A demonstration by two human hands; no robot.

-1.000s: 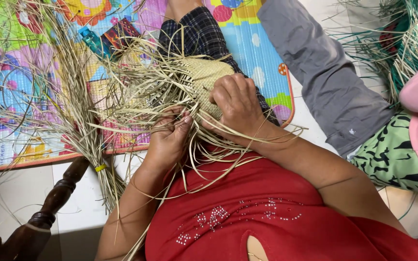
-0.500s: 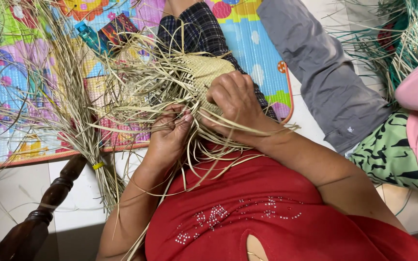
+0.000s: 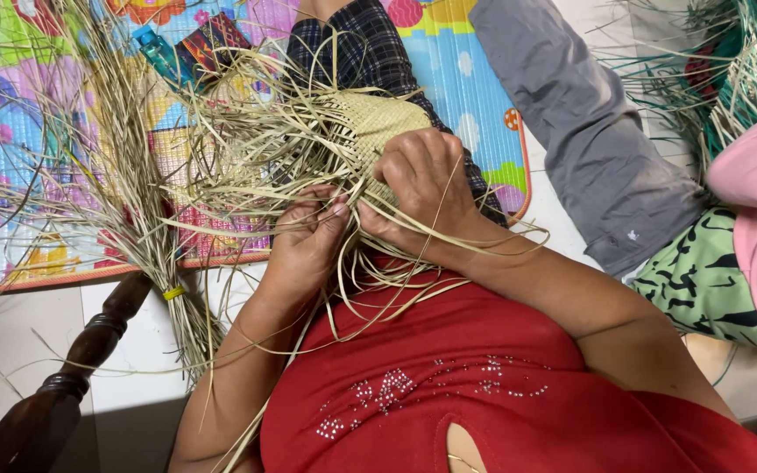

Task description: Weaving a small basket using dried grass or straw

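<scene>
Straw strips fan loose from the partly woven piece [image 3: 378,123], one patch done, as the left hand [image 3: 304,241] pinches a strip and the right hand [image 3: 422,188] clamps the weave.

A pale tiled floor [image 3: 133,350] carries everything here. A bright play mat [image 3: 475,96] with cartoon pictures and an orange edge lies flat on it, covering most of the upper left. On the mat and over its near edge lies a bundle of dry straw [image 3: 133,193], bound with a yellow band near its lower end. A dark turned wooden leg [image 3: 89,350] lies on the tiles just below the mat's edge. More straw, some dyed green [image 3: 729,79], sits on the floor at the upper right.
</scene>
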